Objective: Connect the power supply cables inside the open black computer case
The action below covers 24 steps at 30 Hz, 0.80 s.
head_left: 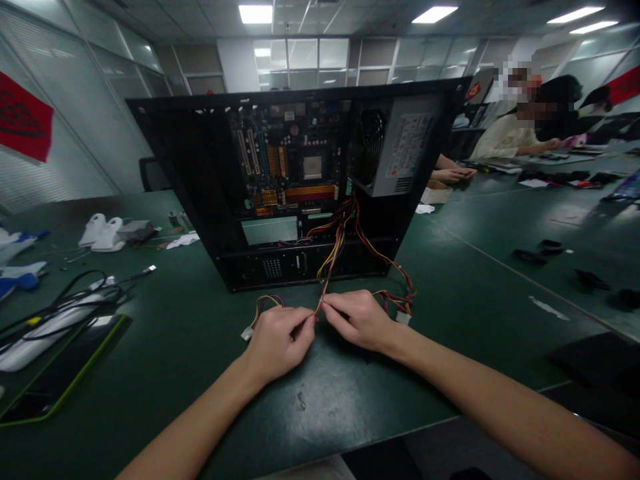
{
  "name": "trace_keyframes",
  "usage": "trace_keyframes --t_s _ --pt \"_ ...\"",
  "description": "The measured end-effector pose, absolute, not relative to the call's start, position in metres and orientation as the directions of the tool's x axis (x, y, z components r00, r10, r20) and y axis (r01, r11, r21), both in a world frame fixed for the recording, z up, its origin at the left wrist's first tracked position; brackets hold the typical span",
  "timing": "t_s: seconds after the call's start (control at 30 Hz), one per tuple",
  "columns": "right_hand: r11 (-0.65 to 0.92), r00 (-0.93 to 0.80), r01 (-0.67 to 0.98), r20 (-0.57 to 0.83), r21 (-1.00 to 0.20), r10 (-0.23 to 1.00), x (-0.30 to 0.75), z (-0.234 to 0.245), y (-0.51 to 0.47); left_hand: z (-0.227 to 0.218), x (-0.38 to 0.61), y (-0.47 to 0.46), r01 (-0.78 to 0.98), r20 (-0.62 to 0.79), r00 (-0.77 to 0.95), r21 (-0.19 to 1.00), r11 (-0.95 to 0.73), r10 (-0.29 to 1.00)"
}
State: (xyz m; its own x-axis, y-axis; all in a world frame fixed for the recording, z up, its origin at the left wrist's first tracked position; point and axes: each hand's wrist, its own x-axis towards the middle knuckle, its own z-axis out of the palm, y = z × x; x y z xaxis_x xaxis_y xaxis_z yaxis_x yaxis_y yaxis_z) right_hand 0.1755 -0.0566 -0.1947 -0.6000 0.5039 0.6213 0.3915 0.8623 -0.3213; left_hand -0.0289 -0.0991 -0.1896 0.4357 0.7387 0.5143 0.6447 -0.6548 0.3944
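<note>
Both hands pinch a bundle of thin red, yellow and black power cables [330,263] just in front of an open black computer case [300,270]. My left hand [280,337] is closed on the lower stretch of the bundle, and a white connector [247,333] on a short lead lies beside it. Close by, my right hand [361,319] grips the cables slightly higher. The bundle comes down from the grey power supply [410,147] at the case's upper right. Inside the case a motherboard [295,147] shows. Another white connector [403,317] rests near my right wrist.
A phone with a green edge [65,370], a white power strip [55,330] and black cords lie at left. Behind them are white plastic parts [103,233]. Small black pieces [531,256] are scattered at right. Another person's hands [453,175] are beyond the case, near a small box [436,192].
</note>
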Motion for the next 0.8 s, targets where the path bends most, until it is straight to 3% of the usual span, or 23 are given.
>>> trace_keyframes --t_s 0.3,0.47,0.53,0.63,0.7,0.8 --pt "0.847 -0.603 0.392 0.595 -0.36 0.532 0.177 -0.194 -0.057 -0.188 -0.029 -0.099 0.641 0.488 0.458 0.398 -0.656 0.743" --pt "0.789 -0.574 0.293 0.561 -0.54 0.597 0.175 -0.191 -0.059 -0.185 -0.029 -0.099 0.649 0.508 0.46 0.367 -0.667 0.728" --pt "0.664 -0.56 0.199 0.472 -0.721 0.68 0.172 -0.189 -0.057 -0.183 -0.029 -0.1 0.634 0.511 0.475 0.366 -0.681 0.716" --pt "0.326 -0.579 -0.008 0.27 -0.945 0.769 0.169 -0.19 -0.051 -0.181 -0.03 -0.1 0.616 0.504 0.497 0.368 -0.696 0.707" --pt "0.146 -0.611 -0.114 0.185 -0.983 0.769 0.168 -0.192 -0.047 -0.18 -0.031 -0.099 0.621 0.501 0.495 0.368 -0.692 0.71" --pt "0.018 -0.639 -0.185 0.134 -0.983 0.757 0.167 -0.195 -0.043 -0.18 -0.032 -0.099 0.626 0.503 0.488 0.369 -0.687 0.714"
